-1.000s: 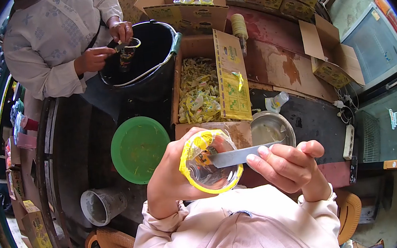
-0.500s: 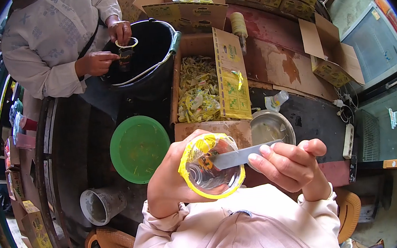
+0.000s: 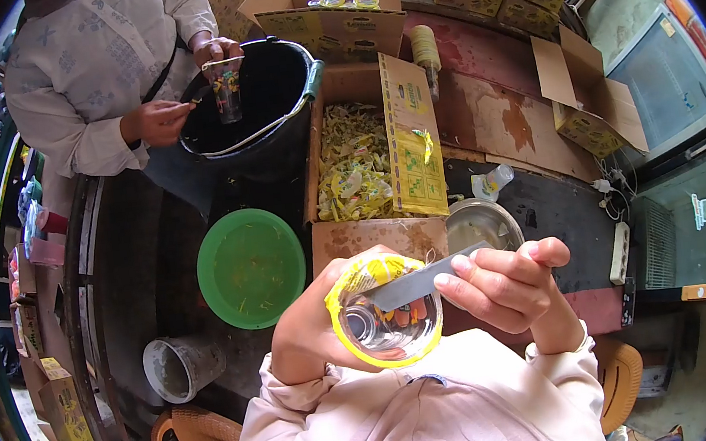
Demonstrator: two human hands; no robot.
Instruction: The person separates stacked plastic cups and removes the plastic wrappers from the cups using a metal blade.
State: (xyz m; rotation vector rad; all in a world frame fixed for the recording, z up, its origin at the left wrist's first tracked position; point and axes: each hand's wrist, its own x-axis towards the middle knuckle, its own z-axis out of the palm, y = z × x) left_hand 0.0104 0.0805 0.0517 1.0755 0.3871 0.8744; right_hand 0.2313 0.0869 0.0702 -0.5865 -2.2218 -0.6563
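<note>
My left hand (image 3: 307, 317) is wrapped round a clear plastic cup (image 3: 397, 337), its mouth tilted toward me. Yellow film (image 3: 367, 271) clings to the cup's rim, bunched along the far side. In my right hand (image 3: 504, 286) a flat grey metal blade (image 3: 416, 281) is pinched between thumb and fingers. The blade lies across the cup's mouth with its end at the film; whether it is touching the film is hard to tell. Beyond my hands stands a cardboard box (image 3: 412, 127) full of yellow and clear film scraps (image 3: 351, 168).
A green basin (image 3: 250, 271) and a whitish bucket (image 3: 169, 368) are at the left. Across from me a co-worker's hands (image 3: 159, 121) hold a printed cup (image 3: 227, 95) over a black bucket (image 3: 283, 63). A metal bowl (image 3: 483, 214) and stacked cups (image 3: 424, 51) stand to the right.
The blade has swung to a steeper slant across the cup, and the cup has shifted slightly right and down. The co-worker's cup has risen, and that person's hands have moved apart.
</note>
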